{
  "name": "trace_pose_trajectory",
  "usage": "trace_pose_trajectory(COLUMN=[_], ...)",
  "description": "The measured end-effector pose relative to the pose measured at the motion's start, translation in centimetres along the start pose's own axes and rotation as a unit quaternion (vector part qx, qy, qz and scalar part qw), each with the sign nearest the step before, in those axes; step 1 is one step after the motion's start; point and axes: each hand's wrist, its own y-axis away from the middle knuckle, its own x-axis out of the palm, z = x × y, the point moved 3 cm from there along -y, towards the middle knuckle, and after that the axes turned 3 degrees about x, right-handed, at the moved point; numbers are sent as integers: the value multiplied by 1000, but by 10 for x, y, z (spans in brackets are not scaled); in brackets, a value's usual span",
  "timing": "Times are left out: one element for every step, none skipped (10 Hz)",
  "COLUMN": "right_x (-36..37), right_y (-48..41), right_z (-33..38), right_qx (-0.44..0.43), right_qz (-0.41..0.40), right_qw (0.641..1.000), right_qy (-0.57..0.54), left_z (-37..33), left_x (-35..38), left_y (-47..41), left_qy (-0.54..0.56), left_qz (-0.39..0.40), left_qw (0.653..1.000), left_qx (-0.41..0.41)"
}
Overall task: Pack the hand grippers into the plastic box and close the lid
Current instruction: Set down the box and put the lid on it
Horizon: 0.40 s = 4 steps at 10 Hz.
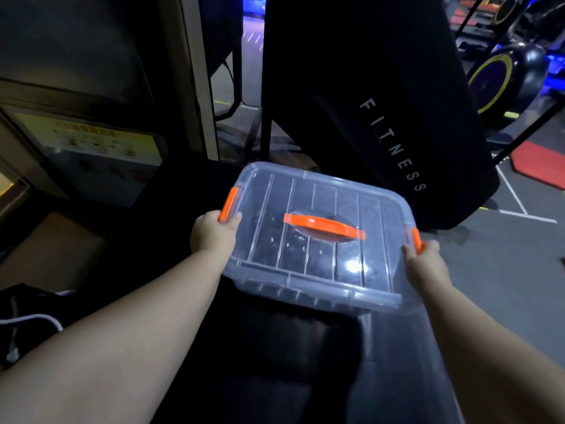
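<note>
A clear plastic box sits in front of me with its ribbed transparent lid on top. An orange carry handle lies flat across the lid's middle. Dark shapes, probably the hand grippers, show dimly through the lid. My left hand grips the box's left end, thumb on the orange left latch. My right hand grips the right end, fingers against the orange right latch.
The box rests on a dark padded surface. A black gym machine marked FITNESS rises just behind it. A cabinet with a yellow poster stands at the left. Grey gym floor with a red mat lies to the right.
</note>
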Motion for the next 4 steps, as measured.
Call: trace_pose_trajectory(right_x=[-6,-8,-5,-8], right_y=[-17,-29,-31,-20], right_z=[-8,-5,-7,-5], right_qx=[2,-8,-6,15], right_qz=[3,1,6,-41], right_qw=[1000,1000,1000,997], right_qy=[-2,-7,-6,60], left_z=[-6,-9,-6,-7], left_x=[20,27,29,26], left_y=[1,1,-2,3], left_qy=[-18,-36,-69,-145], left_qz=[-10,-20,-18,10], left_qw=[1000,999,997,989], left_qx=[1,1,2,-6])
